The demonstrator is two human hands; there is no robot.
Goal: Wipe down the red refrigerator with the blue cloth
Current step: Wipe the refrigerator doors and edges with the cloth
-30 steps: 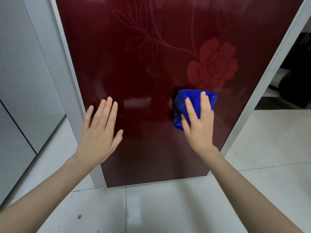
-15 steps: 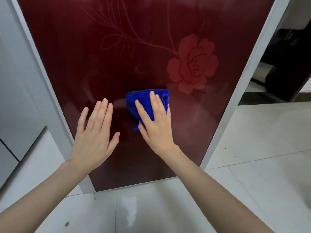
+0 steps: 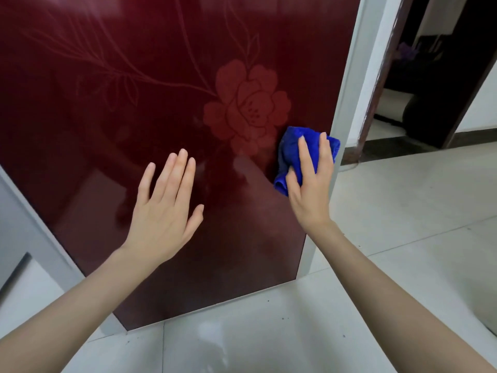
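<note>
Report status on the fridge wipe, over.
Right hand pressing blue cloth against red refrigerator door, near its right edge. Left hand open, fingers straight, before the door. Nothing blocking the door.

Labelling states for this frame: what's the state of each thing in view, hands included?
blue cloth: bunched, pressed against the door near its right edge, beside the flower print.
right hand: straight fingers pressing the cloth.
left hand: fingers straight, holds nothing; contact with the door unclear.
red refrigerator: door appears shut, front glossy.
floor: tiled, a few dark specks.
</note>
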